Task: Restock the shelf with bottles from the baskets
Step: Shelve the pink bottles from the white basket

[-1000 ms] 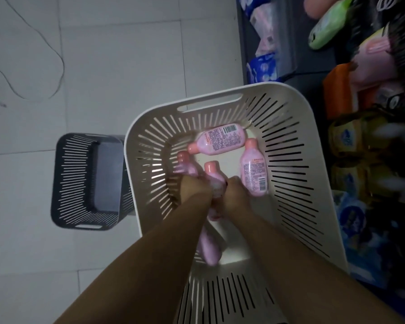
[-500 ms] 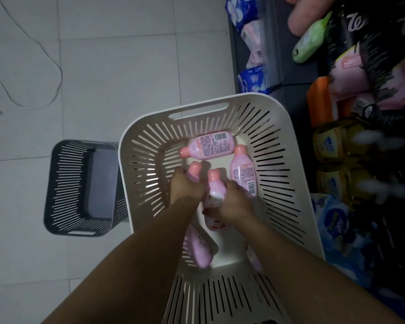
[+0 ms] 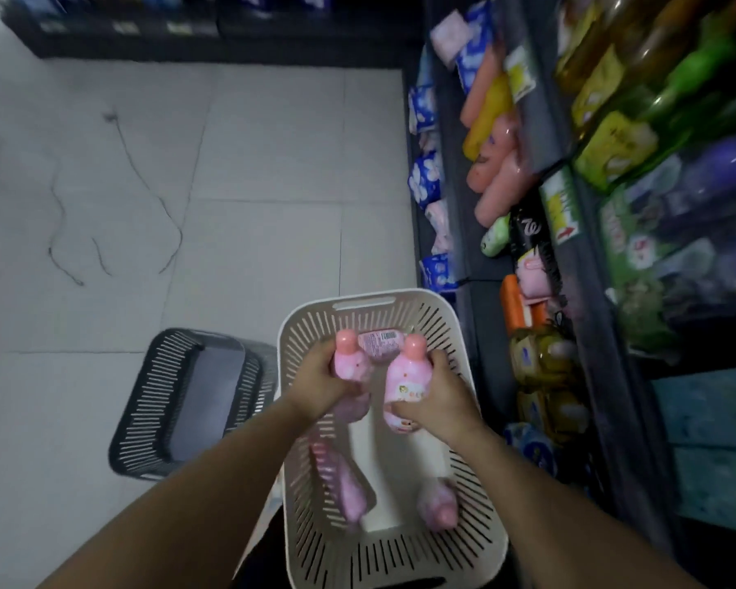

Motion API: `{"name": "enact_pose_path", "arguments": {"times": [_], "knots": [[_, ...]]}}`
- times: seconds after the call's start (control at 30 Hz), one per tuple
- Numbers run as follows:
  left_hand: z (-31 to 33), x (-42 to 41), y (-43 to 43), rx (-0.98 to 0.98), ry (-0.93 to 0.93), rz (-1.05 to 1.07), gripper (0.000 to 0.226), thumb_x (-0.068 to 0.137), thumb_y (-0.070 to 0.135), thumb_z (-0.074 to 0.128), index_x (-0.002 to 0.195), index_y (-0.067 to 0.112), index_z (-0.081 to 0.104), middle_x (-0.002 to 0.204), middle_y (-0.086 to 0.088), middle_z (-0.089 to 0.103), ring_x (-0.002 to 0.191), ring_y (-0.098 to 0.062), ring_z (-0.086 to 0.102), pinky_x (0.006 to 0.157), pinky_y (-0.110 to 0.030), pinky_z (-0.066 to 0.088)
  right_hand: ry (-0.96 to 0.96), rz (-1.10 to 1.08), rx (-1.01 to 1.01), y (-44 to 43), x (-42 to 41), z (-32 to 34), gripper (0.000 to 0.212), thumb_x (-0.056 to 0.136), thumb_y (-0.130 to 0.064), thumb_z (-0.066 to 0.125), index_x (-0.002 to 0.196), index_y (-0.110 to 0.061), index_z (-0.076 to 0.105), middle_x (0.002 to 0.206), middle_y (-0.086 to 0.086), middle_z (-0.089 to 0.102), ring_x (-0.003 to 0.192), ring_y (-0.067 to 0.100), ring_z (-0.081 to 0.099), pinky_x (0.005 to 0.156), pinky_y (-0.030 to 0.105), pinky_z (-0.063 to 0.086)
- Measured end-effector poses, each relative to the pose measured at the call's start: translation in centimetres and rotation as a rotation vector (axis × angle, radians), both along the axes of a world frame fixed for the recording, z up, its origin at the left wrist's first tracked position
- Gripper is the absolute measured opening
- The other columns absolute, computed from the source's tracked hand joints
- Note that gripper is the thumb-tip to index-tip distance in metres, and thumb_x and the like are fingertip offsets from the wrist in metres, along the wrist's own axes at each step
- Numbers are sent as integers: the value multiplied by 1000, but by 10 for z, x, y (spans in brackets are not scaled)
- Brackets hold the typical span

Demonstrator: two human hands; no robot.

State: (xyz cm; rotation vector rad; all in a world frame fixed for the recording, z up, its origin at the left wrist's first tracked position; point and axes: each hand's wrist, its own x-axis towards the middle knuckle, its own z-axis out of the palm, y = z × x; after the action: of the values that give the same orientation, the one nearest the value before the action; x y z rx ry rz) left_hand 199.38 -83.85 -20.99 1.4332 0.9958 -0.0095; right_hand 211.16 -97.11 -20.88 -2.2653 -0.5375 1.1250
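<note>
1. Pale floor tiles [image 3: 273, 172] run beside a dark shelf [image 3: 587, 257] crowded with blurred goods.
2. On the floor, a white basket [image 3: 481, 542] stands just beside a dark basket [image 3: 154, 418].
3. Left hand [image 3: 319, 386] wraps one pink bottle [image 3: 351, 363] above the white basket.
4. Right hand [image 3: 440, 397] wraps another pink bottle [image 3: 406, 376].
5. Three more bottles, perhaps, lie inside.

the slotted basket [image 3: 476, 542] is cream-white and the one beside it [image 3: 145, 427] dark grey. the bottles [image 3: 404, 384] are pale pink with deeper pink caps. floor tiles [image 3: 264, 184] are light grey. shelf packs [image 3: 425, 180] are blue-and-white.
</note>
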Motion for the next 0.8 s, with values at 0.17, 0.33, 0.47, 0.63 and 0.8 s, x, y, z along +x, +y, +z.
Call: {"name": "enact_pose_path", "arguments": {"times": [0.17,0.33,0.47,0.63,0.8], "knots": [[85,-21,13,58,-152,39,62,54,2,80,104,27,53,97,0,61,83,-14,58,73,-17,51,-164,51,86,7,16,97,72,61,-24,86,115,-16,40,105,3,60,97,26,60,80,36,50],[186,-35,30,143,-298,-122,65,57,2,80,116,13,54,108,-4,63,96,-18,60,75,-17,53,-362,51,213,-5,4,207,70,62,-24,84,114,-21,37,91,-7,52,92,20,56,70,26,41],[269,-36,34,196,-455,-323,62,64,-6,77,117,18,56,113,-2,65,102,-17,62,88,-26,53,-515,31,307,-25,-22,283,78,60,-29,85,122,-18,39,105,-3,54,95,17,55,73,27,41],[352,-52,11,199,-699,-556,56,68,-16,70,110,20,59,102,6,69,91,-5,65,79,-19,53,-629,-175,391,-64,-76,350,87,51,-44,84,121,-19,39,111,-2,57,101,19,58,85,37,50],[399,-68,-32,176,-821,-813,56,64,-2,71,113,23,58,102,8,70,93,-6,65,78,-21,54,-785,-319,379,-122,-140,398,79,61,-35,85,121,-19,37,110,-7,51,101,12,53,78,29,44]]}}
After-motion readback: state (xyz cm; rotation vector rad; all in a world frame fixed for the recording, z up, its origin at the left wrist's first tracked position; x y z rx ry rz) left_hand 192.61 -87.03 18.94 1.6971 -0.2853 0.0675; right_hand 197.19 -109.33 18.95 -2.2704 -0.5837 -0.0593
